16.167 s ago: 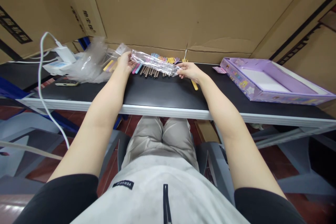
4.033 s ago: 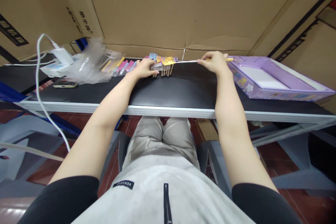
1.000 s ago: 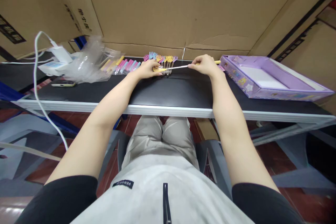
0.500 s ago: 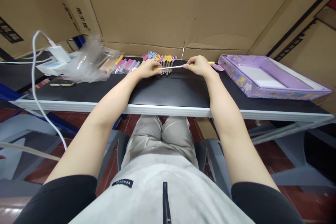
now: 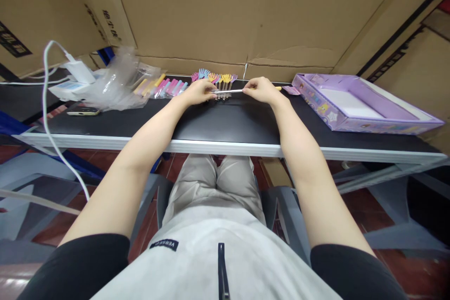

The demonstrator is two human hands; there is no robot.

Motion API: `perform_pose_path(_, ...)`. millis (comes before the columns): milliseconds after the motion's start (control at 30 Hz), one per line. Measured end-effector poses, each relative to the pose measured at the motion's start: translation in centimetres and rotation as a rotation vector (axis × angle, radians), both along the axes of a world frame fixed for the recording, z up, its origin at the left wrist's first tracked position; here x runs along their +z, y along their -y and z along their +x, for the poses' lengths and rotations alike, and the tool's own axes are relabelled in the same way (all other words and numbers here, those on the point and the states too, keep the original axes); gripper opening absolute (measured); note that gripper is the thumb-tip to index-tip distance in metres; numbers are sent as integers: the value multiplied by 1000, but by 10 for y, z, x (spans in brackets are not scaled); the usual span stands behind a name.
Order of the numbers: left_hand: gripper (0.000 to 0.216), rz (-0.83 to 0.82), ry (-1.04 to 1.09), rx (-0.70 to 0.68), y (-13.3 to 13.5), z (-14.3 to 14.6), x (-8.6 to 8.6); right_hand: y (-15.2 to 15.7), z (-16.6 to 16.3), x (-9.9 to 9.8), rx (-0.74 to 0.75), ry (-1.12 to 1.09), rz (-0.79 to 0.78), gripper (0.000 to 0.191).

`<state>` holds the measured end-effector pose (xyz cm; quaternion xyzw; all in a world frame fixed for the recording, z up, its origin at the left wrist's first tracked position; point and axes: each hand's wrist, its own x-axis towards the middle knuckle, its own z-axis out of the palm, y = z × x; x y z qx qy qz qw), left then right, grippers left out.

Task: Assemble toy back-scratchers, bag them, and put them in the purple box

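Both of my hands hold a thin back scratcher (image 5: 230, 90) with a silvery rod, level just above the table. My left hand (image 5: 199, 92) pinches its left end, and the fingers hide that end. My right hand (image 5: 260, 90) is closed around the right part, where a yellow tip sticks out past the knuckles. Behind the rod, several small back scratchers (image 5: 225, 78) lie side by side, with pink, blue, yellow and purple hand-shaped heads toward the cardboard. To the left of them, next to my left hand, is a row of pink and blue handles (image 5: 171, 88).
A purple open box (image 5: 383, 126) stands at the right, with a small pink packet (image 5: 291, 90) beside it. On the left are crumpled clear bags (image 5: 117, 84), a white charger (image 5: 80, 71) with its cable, and a dark phone-like object (image 5: 83, 111). Cardboard (image 5: 225, 14) walls the back.
My right hand has shifted slightly left, toward my left hand. Less of the rod shows between the hands, and the yellow tip has moved left. My left hand has barely moved.
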<state>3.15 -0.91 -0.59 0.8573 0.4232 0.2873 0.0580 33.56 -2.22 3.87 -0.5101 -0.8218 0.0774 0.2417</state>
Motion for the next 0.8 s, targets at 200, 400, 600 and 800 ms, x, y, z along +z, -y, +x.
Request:
perform_pose_path(200,25,3,22,-19,2,0,1,7,-7,1,15,-3,-20,27)
perform_pose_path(400,19,-1,28,1,1,1,1,5,-13,-4,18,2,-28,27)
perform_pose_path(600,17,26,43,26,0,2,0,5,-15,-5,40,-9,-3,33)
perform_pose_path(800,15,58,44,26,-1,0,0,7,-6,2,44,17,-33,31)
